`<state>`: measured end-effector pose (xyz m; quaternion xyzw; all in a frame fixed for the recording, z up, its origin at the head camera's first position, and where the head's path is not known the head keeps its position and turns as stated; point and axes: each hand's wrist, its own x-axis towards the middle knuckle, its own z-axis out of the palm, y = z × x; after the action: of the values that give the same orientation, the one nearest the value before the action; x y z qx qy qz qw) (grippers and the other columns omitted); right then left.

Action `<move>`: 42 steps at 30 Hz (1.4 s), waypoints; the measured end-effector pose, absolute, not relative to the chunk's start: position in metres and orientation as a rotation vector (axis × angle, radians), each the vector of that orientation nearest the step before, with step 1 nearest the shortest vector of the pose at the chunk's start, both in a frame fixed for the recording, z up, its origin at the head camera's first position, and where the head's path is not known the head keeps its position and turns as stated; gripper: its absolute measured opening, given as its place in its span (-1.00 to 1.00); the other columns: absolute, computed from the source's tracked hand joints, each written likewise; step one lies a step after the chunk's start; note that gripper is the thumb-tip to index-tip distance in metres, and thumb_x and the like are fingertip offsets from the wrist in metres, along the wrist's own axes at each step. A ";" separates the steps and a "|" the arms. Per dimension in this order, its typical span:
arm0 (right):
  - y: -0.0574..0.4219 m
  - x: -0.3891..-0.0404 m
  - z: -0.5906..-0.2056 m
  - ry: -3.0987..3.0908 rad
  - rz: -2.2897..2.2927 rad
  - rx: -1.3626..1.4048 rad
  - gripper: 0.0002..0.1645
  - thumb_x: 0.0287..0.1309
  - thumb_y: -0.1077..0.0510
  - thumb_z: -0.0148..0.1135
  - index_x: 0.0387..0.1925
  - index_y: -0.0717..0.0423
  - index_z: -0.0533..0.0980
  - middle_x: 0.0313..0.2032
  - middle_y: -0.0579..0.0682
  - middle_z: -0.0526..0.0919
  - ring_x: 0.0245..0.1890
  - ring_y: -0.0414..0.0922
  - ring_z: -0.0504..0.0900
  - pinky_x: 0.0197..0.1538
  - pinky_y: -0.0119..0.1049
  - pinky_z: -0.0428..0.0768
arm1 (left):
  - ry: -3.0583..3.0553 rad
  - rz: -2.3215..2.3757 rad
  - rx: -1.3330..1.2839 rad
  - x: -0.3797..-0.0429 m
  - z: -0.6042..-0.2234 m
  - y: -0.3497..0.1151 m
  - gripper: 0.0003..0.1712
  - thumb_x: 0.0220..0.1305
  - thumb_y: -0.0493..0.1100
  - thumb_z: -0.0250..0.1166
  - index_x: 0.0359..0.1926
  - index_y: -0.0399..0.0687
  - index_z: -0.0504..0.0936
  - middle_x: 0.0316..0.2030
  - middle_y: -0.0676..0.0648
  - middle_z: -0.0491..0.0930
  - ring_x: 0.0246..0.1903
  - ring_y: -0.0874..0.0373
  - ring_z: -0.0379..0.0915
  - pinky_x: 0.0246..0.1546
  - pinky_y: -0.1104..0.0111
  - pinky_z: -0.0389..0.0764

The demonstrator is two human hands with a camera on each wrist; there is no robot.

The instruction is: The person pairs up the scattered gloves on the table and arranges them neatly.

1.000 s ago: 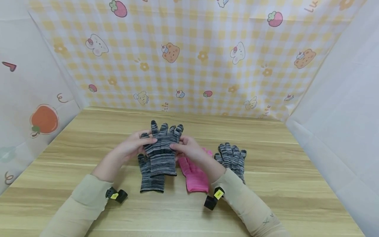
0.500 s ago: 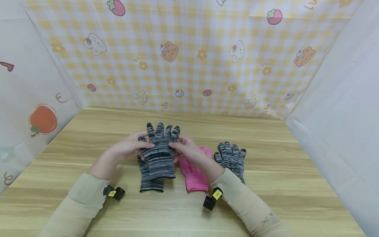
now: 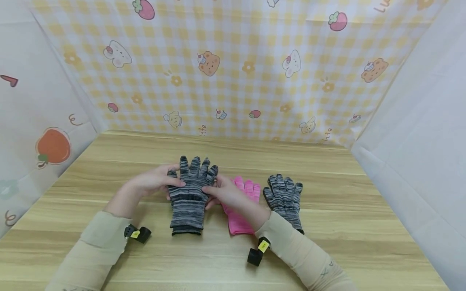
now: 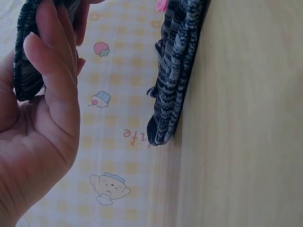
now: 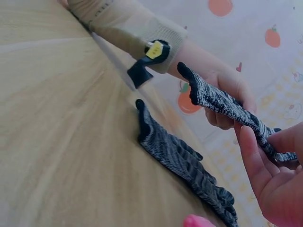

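Observation:
My left hand (image 3: 154,180) pinches the thumb side of a black-and-grey striped knit glove (image 3: 189,198), with its thumb on top and fingers beneath. On the opposite edge my right hand (image 3: 226,193) pinches the same glove. A matching glove (image 5: 177,165) lies on the table under it. In the right wrist view a gap separates the two. From the head view only the lower glove's dark cuff (image 3: 186,232) shows below the held one. In the left wrist view the fingers of my left hand (image 4: 52,94) curl by the held glove (image 4: 28,71).
Partly hidden behind my right forearm lies a pink glove (image 3: 238,224) on the wooden table (image 3: 204,266). Farther right is another striped glove (image 3: 285,198), fingers pointing away. A checked cloth (image 3: 233,89) hangs along the table's back edge, with white cloths at both sides.
Both hands have lowered the held glove and brought it slightly left and nearer, so it now covers nearly all of the glove beneath. More of the pink glove's fingers shows.

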<state>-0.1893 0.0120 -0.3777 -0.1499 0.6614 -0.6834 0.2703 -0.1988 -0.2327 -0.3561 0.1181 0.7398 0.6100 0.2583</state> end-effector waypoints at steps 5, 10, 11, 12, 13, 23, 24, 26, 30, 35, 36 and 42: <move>0.008 -0.185 -0.381 1.799 -1.858 -0.388 -0.56 0.27 0.40 0.09 0.16 0.30 0.30 -0.30 0.30 0.67 -0.59 -0.08 0.64 -0.46 -0.21 0.67 | 2.029 1.601 0.342 -0.199 -0.356 -0.236 0.06 0.16 -0.29 0.31 0.41 -0.52 -0.24 0.40 -0.48 -0.31 -0.16 -0.04 0.51 -0.57 0.22 0.62; 0.005 -0.182 -0.384 1.798 -1.857 -0.341 -0.59 0.26 0.41 0.09 0.13 0.31 0.32 -0.31 0.31 0.67 -0.59 -0.07 0.64 -0.45 -0.19 0.67 | 2.009 1.543 0.347 -0.200 -0.358 -0.240 0.08 0.15 -0.30 0.31 0.41 -0.50 -0.29 0.39 -0.52 -0.34 -0.50 0.05 0.53 -0.56 0.24 0.63; 0.004 -0.181 -0.385 1.797 -1.855 -0.336 -0.59 0.26 0.41 0.10 0.13 0.31 0.33 -0.31 0.31 0.67 -0.58 -0.06 0.65 -0.45 -0.19 0.67 | 2.000 1.534 0.345 -0.200 -0.359 -0.241 0.09 0.16 -0.30 0.30 0.41 -0.50 -0.30 0.38 -0.54 -0.33 -0.56 0.07 0.51 -0.56 0.24 0.63; 0.004 -0.181 -0.385 1.795 -1.853 -0.334 -0.59 0.25 0.41 0.10 0.13 0.30 0.33 -0.30 0.30 0.67 -0.56 -0.05 0.65 -0.44 -0.18 0.68 | 1.995 1.524 0.338 -0.200 -0.359 -0.241 0.10 0.16 -0.29 0.30 0.41 -0.49 -0.32 0.37 -0.56 -0.31 -0.63 0.08 0.48 -0.55 0.25 0.63; 0.004 -0.181 -0.386 1.789 -1.851 -0.334 -0.58 0.25 0.41 0.10 0.13 0.29 0.33 -0.30 0.29 0.67 -0.55 -0.04 0.65 -0.44 -0.18 0.68 | 1.988 1.520 0.334 -0.200 -0.359 -0.241 0.10 0.17 -0.29 0.30 0.41 -0.49 -0.33 0.35 -0.59 -0.29 -0.67 0.09 0.46 -0.54 0.24 0.63; 0.003 -0.183 -0.391 1.778 -1.822 -0.341 -0.47 0.15 0.53 0.11 0.16 0.30 0.30 -0.24 0.25 0.65 -0.47 0.00 0.67 -0.37 -0.16 0.68 | 1.938 1.481 0.311 -0.202 -0.363 -0.244 0.06 0.22 -0.32 0.23 0.40 -0.49 -0.39 0.20 -0.64 0.10 -0.60 0.03 0.55 -0.48 0.24 0.66; 0.003 -0.182 -0.392 1.773 -1.823 -0.336 -0.46 0.14 0.54 0.11 0.16 0.31 0.29 -0.23 0.25 0.64 -0.47 0.00 0.67 -0.35 -0.16 0.68 | 1.933 1.475 0.300 -0.202 -0.364 -0.244 0.07 0.22 -0.32 0.24 0.40 -0.48 -0.39 0.18 -0.62 0.14 -0.60 0.03 0.56 -0.48 0.24 0.66; 0.003 -0.182 -0.393 1.767 -1.815 -0.331 -0.44 0.12 0.54 0.11 0.17 0.32 0.26 -0.21 0.25 0.63 -0.48 0.00 0.66 -0.33 -0.16 0.68 | 1.925 1.461 0.293 -0.202 -0.364 -0.244 0.08 0.22 -0.31 0.24 0.40 -0.49 -0.40 0.18 -0.63 0.13 -0.59 0.01 0.57 -0.48 0.25 0.67; 0.003 -0.181 -0.396 1.762 -1.789 -0.336 -0.36 0.11 0.55 0.12 0.22 0.29 0.21 -0.14 0.26 0.62 -0.49 0.00 0.66 -0.30 -0.16 0.68 | 1.915 1.423 0.278 -0.204 -0.365 -0.245 0.09 0.23 -0.30 0.24 0.39 -0.49 -0.42 0.24 -0.66 0.04 -0.54 -0.06 0.61 -0.47 0.25 0.67; 0.003 -0.181 -0.396 1.764 -1.772 -0.334 -0.24 0.11 0.55 0.13 0.32 0.24 0.14 -0.13 0.26 0.62 -0.48 0.00 0.66 -0.29 -0.15 0.68 | 1.925 1.386 0.289 -0.205 -0.365 -0.246 0.07 0.27 -0.28 0.22 0.39 -0.49 -0.44 0.23 -0.62 0.14 -0.47 -0.14 0.62 -0.44 0.21 0.68; 0.003 -0.181 -0.396 1.767 -1.769 -0.327 -0.22 0.11 0.54 0.13 0.34 0.23 0.13 -0.14 0.24 0.62 -0.48 0.00 0.66 -0.29 -0.15 0.68 | 1.929 1.381 0.290 -0.205 -0.364 -0.246 0.07 0.27 -0.27 0.22 0.39 -0.48 -0.43 0.23 -0.60 0.15 -0.47 -0.14 0.62 -0.44 0.21 0.68; 0.003 -0.182 -0.396 1.779 -1.757 -0.281 -0.07 0.11 0.50 0.17 0.44 0.17 0.00 -0.08 0.31 0.58 -0.51 -0.03 0.65 -0.30 -0.16 0.68 | 1.927 1.374 0.284 -0.205 -0.365 -0.247 0.04 0.29 -0.24 0.22 0.43 -0.40 -0.38 0.25 -0.59 0.15 -0.45 -0.15 0.62 -0.42 0.18 0.68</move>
<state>-0.1816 0.0031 -0.3961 -0.1064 0.6729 -0.6643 0.3076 -0.2046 -0.2468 -0.3650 0.1107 0.7510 0.5355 0.3701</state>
